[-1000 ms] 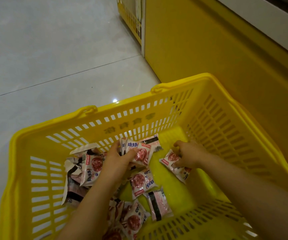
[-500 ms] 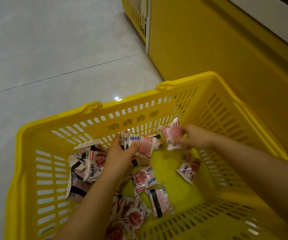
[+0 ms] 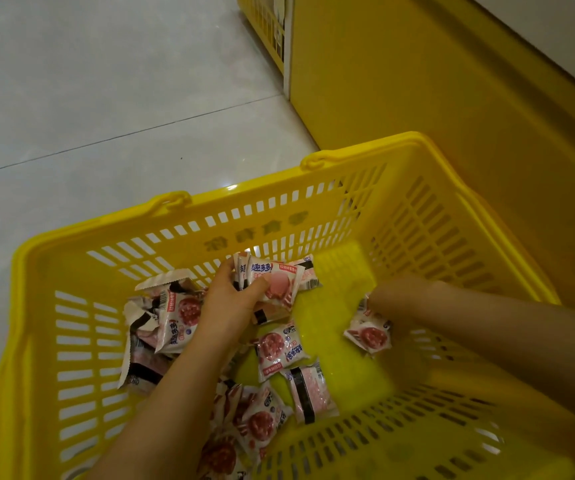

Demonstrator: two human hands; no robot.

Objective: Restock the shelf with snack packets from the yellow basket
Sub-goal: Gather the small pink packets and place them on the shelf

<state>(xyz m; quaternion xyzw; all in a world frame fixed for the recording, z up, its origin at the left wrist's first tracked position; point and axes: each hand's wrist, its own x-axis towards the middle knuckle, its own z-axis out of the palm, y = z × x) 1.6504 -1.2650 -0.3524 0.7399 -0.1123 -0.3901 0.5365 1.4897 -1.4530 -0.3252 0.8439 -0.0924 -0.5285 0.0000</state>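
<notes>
Yellow basket [image 3: 210, 216] holds loose packets [image 3: 279, 348]; left hand [image 3: 225, 303] clutches a bunch [image 3: 272, 282]; right hand [image 3: 395, 294] is blurred, its grasp unclear.

Yellow slotted basket [image 3: 452, 216], pink-and-white packets [image 3: 281, 346] with red rounds, pale grey floor [image 3: 89, 98]

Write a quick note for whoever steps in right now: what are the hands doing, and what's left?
Left hand: grips a bundle of packets inside the yellow basket.
Right hand: blurred, beside a lone packet; grip unclear.
Done: several packets gathered; none seen shelved.
To do: collect the loose packets on the basket floor, then shelve them all.
</notes>
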